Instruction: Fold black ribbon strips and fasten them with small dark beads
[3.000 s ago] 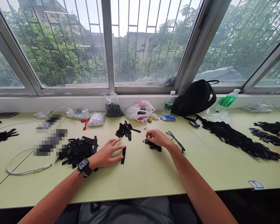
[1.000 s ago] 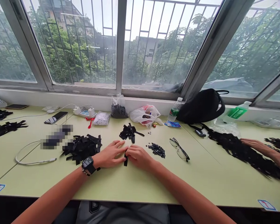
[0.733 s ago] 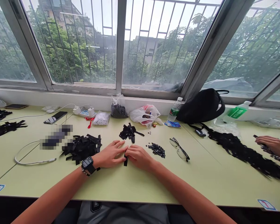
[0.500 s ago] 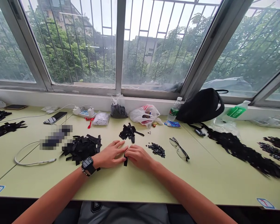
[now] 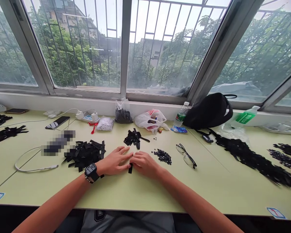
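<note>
A short black strip (image 5: 130, 168) lies on the pale green table (image 5: 140, 191) between my hands. My left hand (image 5: 115, 160), with a watch on the wrist and a ring, rests flat with fingers stretched out against the strip's left side. My right hand (image 5: 143, 163) is curled, its fingertips pinched together at the strip's upper end. A heap of small black buttons (image 5: 163, 155) sits just right of my right hand. A pile of black strips (image 5: 85, 153) lies left of my left hand, and a smaller bunch of strips (image 5: 134, 137) lies beyond my hands.
Glasses (image 5: 186, 156) lie right of the buttons. Plastic bags (image 5: 150, 118), two bottles, a black bag (image 5: 209, 111) and a power strip (image 5: 86, 116) line the window wall. Long black trim (image 5: 252, 158) runs across the right. A white cable (image 5: 31, 168) and phones lie at left.
My right hand left the button heap and came to the strip beside my left hand. Since then both hands barely move. Another person's hand at the far right has gone from view.
</note>
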A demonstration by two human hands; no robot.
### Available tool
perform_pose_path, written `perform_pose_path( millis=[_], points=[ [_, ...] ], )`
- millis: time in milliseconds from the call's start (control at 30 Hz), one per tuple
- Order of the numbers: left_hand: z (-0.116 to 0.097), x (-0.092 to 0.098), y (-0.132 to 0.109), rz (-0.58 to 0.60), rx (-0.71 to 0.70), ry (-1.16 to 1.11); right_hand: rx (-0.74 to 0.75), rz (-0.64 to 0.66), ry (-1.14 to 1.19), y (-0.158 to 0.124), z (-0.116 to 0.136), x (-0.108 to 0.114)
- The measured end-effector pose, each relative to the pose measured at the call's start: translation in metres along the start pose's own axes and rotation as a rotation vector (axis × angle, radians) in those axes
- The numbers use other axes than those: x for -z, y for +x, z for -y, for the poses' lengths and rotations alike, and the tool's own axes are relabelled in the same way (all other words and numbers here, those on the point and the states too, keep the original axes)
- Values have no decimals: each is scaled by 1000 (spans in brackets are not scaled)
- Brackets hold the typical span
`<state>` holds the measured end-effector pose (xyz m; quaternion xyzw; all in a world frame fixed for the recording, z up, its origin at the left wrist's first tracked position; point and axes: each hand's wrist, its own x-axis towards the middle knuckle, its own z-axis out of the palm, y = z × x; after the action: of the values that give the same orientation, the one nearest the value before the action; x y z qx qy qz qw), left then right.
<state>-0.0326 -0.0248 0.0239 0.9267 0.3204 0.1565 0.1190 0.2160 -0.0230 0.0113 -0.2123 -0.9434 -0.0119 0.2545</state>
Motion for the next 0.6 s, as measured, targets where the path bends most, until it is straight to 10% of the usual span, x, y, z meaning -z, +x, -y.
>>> perform_pose_path(
  millis=[600],
  points=[
    [1,0,1,-24,-23,-6,-4,5,-111,2,-2,-3]
  ],
)
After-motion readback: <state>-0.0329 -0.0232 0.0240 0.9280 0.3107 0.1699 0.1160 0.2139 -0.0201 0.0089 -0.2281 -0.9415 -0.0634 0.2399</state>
